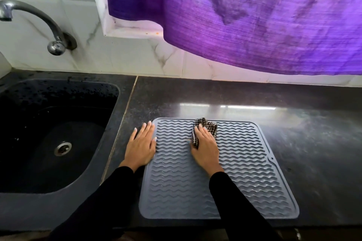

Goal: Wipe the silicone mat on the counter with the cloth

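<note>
Grey silicone mat (pixel 235 182) lies flat on the dark stone counter (pixel 293 103), right of the black sink (pixel 58 133). Head view only. Mat is near-square, slightly longer front to back; near edge sits close to the counter's front edge, far edge points at the tiled wall, ridges wave left to right. Small notch on its right edge. My left hand (pixel 141 146) is flat, fingers straight and together, palm down on the mat's far-left edge, partly on the counter beside it. My right hand (pixel 205 146) is curled over the checked cloth (pixel 205 126), bunched up, pressing it on the mat near the far edge, a bit left of centre. Cloth sticks out past my fingertips toward the wall and down by my thumb. Black sleeves on both arms. Chrome tap (pixel 39 23) comes off the wall over the sink; sink basin wet with droplets. Purple curtain (pixel 254 15) hangs over the wall behind the counter.
</note>
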{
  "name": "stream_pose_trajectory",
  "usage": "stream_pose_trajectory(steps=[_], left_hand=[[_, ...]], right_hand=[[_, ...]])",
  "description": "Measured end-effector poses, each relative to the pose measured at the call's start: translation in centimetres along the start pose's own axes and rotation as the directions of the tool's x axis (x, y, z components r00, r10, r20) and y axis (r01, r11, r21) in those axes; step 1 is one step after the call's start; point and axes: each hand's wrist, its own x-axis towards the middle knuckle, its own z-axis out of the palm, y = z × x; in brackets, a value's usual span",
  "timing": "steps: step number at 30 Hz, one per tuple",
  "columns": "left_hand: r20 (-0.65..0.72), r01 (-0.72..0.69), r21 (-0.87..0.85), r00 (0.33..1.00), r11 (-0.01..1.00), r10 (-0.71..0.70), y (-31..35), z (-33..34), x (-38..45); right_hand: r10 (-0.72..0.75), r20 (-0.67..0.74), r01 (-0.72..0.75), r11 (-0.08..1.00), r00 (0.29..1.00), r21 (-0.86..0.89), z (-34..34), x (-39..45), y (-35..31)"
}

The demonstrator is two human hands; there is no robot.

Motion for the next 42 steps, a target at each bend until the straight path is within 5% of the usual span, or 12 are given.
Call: stream_pose_trajectory(steps=[5, 8, 10, 13, 15, 18, 21, 28, 34, 37, 39, 42], left_hand=[[-0.026, 0.011, -0.021, 1.0, 1.0, -0.012, -0.1, -0.1, -0.1], [-0.025, 0.021, -0.041, 0.999, 0.999, -0.022, -0.1, -0.3, -0.1], [-0.028, 0.026, -0.057, 0.999, 0.998, -0.027, 0.0, -0.4, -0.1], [-0.045, 0.025, -0.072, 0.999, 0.997, -0.029, 0.1, -0.5, -0.1], [-0.053, 0.022, -0.078, 0.998, 0.997, -0.026, 0.0, -0.4, -0.1], [-0.072, 0.017, -0.077, 0.997, 0.997, -0.023, -0.1, -0.2, -0.1], [-0.091, 0.009, -0.071, 0.996, 0.997, -0.015, -0.1, 0.0, 0.0], [-0.103, -0.001, -0.057, 0.995, 0.998, -0.005, -0.1, 0.2, 0.0], [-0.095, -0.001, -0.081, 0.995, 0.997, -0.007, -0.2, 0.1, 0.0], [-0.091, 0.008, -0.079, 0.996, 0.997, -0.015, -0.2, 0.0, 0.0], [-0.089, 0.008, -0.079, 0.996, 0.997, -0.015, -0.3, 0.1, 0.0], [-0.098, 0.0, -0.085, 0.995, 0.996, -0.008, -0.7, 0.3, 0.0]], right_hand=[[0.117, 0.063, -0.132, 0.84, 0.991, 0.527, -1.3, 1.1, 0.9], [0.362, 0.358, -0.359, -0.066, 0.861, 0.931, -4.1, 3.1, 2.8], [0.508, 0.372, -0.249, -0.294, 0.777, 0.923, -5.7, 3.8, 5.1], [0.627, 0.103, -0.253, 0.155, 0.772, 0.955, -7.9, 3.8, 6.3], [0.456, -0.071, -0.298, 0.684, 0.887, 0.666, -7.5, 2.8, 5.7], [0.142, -0.031, -0.139, 0.986, 0.989, 0.091, -4.0, 1.1, 4.1], [0.072, -0.009, -0.072, 0.994, 0.997, -0.082, -1.9, 0.4, 3.9], [0.216, 0.039, -0.213, 0.89, 0.976, 0.403, -3.4, 1.5, 6.3], [0.598, 0.288, -0.259, -0.137, 0.748, 0.956, -7.4, 4.6, 9.1], [0.722, 0.01, -0.241, 0.217, 0.692, 0.946, -10.2, 4.8, 9.4], [0.556, -0.146, -0.308, 0.638, 0.818, 0.705, -10.4, 4.0, 7.8], [0.296, -0.059, -0.269, 0.921, 0.953, 0.283, -6.9, 2.4, 5.9]])
